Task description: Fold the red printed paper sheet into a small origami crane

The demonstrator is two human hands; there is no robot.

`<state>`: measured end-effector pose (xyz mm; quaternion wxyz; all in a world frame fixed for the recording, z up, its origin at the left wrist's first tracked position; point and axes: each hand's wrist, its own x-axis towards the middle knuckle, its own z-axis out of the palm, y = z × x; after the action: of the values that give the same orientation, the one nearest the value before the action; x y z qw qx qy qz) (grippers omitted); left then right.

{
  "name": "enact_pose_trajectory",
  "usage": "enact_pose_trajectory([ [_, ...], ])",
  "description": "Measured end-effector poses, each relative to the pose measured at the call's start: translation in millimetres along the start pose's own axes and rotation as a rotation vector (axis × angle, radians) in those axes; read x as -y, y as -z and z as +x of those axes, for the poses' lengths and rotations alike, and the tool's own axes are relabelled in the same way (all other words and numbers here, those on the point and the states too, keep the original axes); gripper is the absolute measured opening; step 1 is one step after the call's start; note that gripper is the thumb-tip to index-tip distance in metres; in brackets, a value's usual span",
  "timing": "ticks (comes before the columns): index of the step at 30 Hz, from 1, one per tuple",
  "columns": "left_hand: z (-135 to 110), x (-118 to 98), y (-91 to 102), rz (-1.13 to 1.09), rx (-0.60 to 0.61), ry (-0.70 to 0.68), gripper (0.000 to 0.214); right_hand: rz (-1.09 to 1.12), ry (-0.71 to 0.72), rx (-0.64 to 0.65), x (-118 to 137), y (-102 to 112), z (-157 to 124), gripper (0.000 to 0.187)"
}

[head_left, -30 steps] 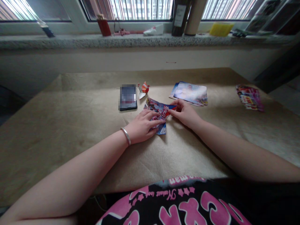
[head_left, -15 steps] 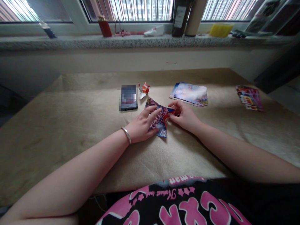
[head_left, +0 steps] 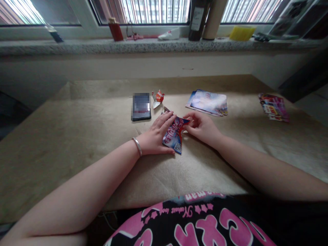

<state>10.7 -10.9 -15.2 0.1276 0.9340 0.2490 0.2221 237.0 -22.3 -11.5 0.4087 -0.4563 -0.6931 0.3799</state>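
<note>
A sheet of printed paper (head_left: 174, 133), blue and red with a small square code near its lower corner, lies partly folded on the table in front of me. My left hand (head_left: 156, 135), with a silver bangle at the wrist, rests over the sheet's left side, fingers stretched out and thumb spread along the lower edge. At the right point of the paper, my right hand (head_left: 198, 125) pinches the corner between thumb and fingers. Just beyond the sheet stands a small folded paper bird (head_left: 158, 98) in orange and white.
A phone (head_left: 141, 106) with a blurred screen lies left of the bird. Several printed sheets (head_left: 208, 101) are stacked at the back, and colourful cards (head_left: 274, 107) lie far right. Bottles and a yellow roll (head_left: 241, 33) stand on the windowsill (head_left: 153, 45).
My left hand's fingers have shifted, with the thumb now spread lower off the paper's edge. The sheet has turned slightly, its lower corner nearer me. My right hand keeps its pinch.
</note>
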Motion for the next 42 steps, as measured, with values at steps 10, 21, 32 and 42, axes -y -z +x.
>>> enact_pose_trajectory([
  [10,3.1,-6.9,4.7,0.077,0.012,-0.018,0.106,0.252,-0.195,-0.087,1.4,-2.5,8.3,0.027],
  [21,4.2,-16.0,4.0,0.101,-0.042,0.252,0.090,0.195,-0.409,0.000,6.7,-6.4,29.0,0.010],
  [32,22.8,-21.4,12.0,0.213,0.076,0.410,0.093,-0.023,-0.229,-0.013,9.7,-15.5,29.6,0.014],
  [42,13.2,-21.7,15.5,0.265,0.097,0.378,0.092,-0.045,-0.137,-0.065,1.8,-11.1,22.4,0.016],
])
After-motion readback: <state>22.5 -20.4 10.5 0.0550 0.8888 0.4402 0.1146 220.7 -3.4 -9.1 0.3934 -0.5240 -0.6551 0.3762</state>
